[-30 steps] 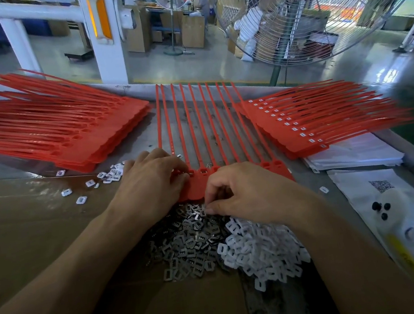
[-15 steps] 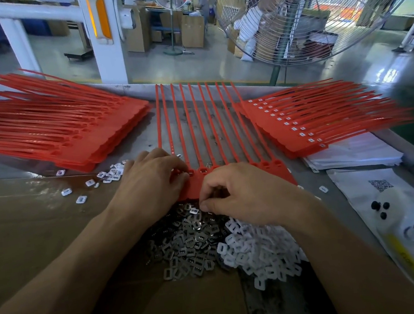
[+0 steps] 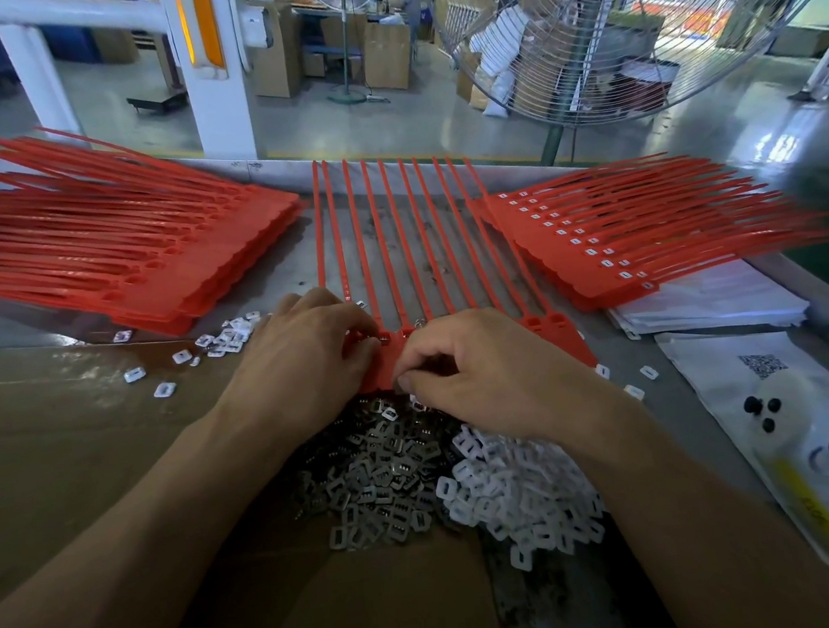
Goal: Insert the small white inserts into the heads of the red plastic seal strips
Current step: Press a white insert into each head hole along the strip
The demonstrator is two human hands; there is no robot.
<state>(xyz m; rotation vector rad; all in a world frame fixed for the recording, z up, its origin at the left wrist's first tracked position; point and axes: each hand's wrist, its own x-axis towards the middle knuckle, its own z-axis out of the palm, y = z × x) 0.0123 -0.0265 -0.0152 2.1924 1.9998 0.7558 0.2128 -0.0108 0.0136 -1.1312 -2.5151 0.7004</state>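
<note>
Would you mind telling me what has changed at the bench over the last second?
Very little. The right hand has edged slightly left along the heads of the red seal strips, fingers still curled; what it pinches is hidden. The left hand stays resting on the heads. The grey clips, white inserts and both red stacks are unchanged.

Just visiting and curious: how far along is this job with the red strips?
Done: the red stack on the right shows white inserts in its heads. In hand: both the left hand and right hand work at the heads of the middle row of strips. Left: the stack on the left shows empty holes, and a pile of white inserts remains.
</note>
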